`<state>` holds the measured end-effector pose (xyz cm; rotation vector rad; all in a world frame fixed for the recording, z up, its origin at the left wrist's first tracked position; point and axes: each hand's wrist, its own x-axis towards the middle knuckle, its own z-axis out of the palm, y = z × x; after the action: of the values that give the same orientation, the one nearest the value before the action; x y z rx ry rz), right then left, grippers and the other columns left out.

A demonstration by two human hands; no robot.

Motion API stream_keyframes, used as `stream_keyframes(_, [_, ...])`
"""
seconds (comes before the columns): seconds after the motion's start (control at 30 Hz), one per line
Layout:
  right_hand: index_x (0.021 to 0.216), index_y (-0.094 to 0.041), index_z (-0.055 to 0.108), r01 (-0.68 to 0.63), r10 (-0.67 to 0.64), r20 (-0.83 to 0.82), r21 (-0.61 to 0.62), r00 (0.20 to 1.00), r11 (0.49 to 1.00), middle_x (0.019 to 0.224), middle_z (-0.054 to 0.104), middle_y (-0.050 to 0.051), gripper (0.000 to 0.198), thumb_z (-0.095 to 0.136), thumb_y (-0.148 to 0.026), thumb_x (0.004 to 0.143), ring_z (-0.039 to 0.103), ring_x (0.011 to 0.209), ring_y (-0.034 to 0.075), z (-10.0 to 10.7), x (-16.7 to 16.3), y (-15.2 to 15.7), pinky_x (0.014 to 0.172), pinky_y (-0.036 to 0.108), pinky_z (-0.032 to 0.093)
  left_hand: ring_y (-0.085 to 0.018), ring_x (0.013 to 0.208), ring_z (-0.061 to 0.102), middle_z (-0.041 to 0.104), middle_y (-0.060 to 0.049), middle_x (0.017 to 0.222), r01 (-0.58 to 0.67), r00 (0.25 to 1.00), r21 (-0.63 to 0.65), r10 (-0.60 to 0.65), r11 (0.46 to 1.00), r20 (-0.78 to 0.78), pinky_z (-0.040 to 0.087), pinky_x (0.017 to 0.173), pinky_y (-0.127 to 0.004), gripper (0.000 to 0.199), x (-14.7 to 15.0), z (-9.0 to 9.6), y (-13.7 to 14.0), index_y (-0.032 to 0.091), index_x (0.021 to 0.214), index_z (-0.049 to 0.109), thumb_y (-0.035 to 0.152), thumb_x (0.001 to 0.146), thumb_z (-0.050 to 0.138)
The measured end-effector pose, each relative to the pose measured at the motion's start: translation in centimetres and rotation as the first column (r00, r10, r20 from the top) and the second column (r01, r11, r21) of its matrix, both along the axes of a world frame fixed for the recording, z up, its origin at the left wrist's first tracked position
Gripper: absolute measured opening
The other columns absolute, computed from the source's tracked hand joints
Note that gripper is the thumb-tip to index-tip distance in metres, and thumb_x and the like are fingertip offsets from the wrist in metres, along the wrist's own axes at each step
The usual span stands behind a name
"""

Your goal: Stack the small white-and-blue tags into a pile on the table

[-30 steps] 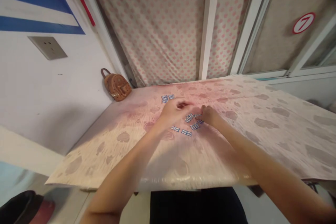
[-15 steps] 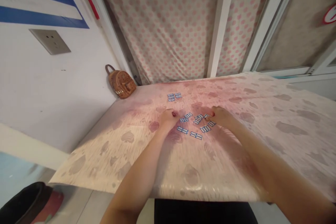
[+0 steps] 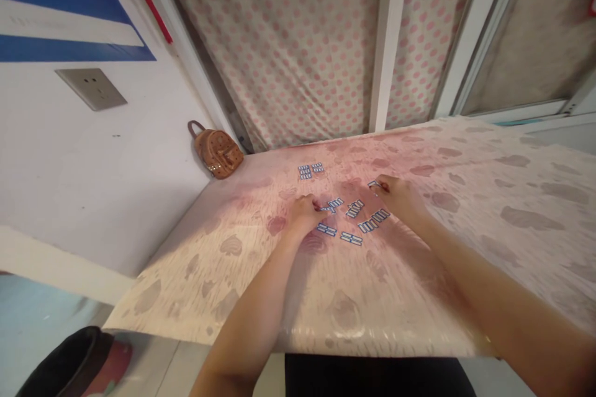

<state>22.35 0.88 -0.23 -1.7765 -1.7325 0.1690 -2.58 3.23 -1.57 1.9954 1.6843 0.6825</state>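
Note:
Small flat blue-edged pieces with white bars lie loosely on the table in front of me. My left hand pinches one blue-and-white piece at the left of the cluster, its fingertips partly hiding it. My right hand is closed with thumb and finger on another such piece, held beyond the cluster's right side. Between and below my hands lie several more: a pair in the middle, a row to the right, and two single ones, a left piece and a front piece.
Farther back, several similar pieces stand in a neat two-part group. A brown mini backpack leans at the wall corner. The patterned tablecloth covers the table. A dark-rimmed bin is on the floor, left.
My right hand has moved away from me with a piece, off the cluster's right side. My left hand has shifted slightly right and closed on a piece.

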Motion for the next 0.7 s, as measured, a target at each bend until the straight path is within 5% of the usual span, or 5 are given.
stream_keyframes(0.27, [0.069,-0.021,0.057,-0.156,0.167,-0.258,0.064,0.951,0.986,0.061,0.066,0.001,0.020,0.044,-0.018,0.083,0.058,0.058,0.015,0.2,-2.3,-0.9,0.056,0.026,0.037,-0.014,0.068,0.063,0.071,-0.003,0.079,0.089,0.945,-0.023,-0.077,0.996,0.318,0.041,0.062,-0.024,0.008,0.3,-0.5,0.3,0.017,0.086,0.070,0.014,0.080,0.067])
stream_keyframes(0.4, [0.077,-0.022,0.057,-0.273,0.274,-0.506,0.076,0.818,0.959,0.068,0.071,0.000,0.010,0.052,-0.026,0.084,0.064,0.058,0.015,0.1,-3.5,-1.3,0.057,0.025,0.044,-0.015,0.071,0.063,0.071,-0.004,0.079,0.111,0.789,0.020,-0.101,0.994,0.607,0.045,0.069,-0.025,0.004,0.9,-0.1,0.0,0.015,0.080,0.070,0.019,0.078,0.069])
stream_keyframes(0.57, [0.077,-0.022,0.060,-0.321,0.274,-0.695,0.066,0.664,0.945,0.074,0.073,0.003,0.018,0.058,-0.038,0.084,0.066,0.054,0.016,0.1,-4.1,-1.3,0.056,0.028,0.052,-0.014,0.064,0.060,0.064,-0.001,0.068,0.164,0.564,-0.045,-0.056,0.985,0.824,0.042,0.063,-0.024,0.024,2.1,0.6,-1.4,0.016,0.074,0.063,0.035,0.071,0.078])
stream_keyframes(0.7, [0.080,-0.023,0.062,-0.355,0.307,-0.730,0.094,0.611,0.930,0.081,0.073,0.003,0.016,0.058,-0.038,0.082,0.070,0.061,0.019,-0.1,-4.4,-1.2,0.060,0.032,0.056,-0.010,0.060,0.053,0.060,0.000,0.066,0.205,0.529,-0.074,-0.047,0.976,0.848,0.040,0.061,-0.024,0.034,2.9,0.9,-2.3,0.016,0.072,0.062,0.045,0.068,0.080])
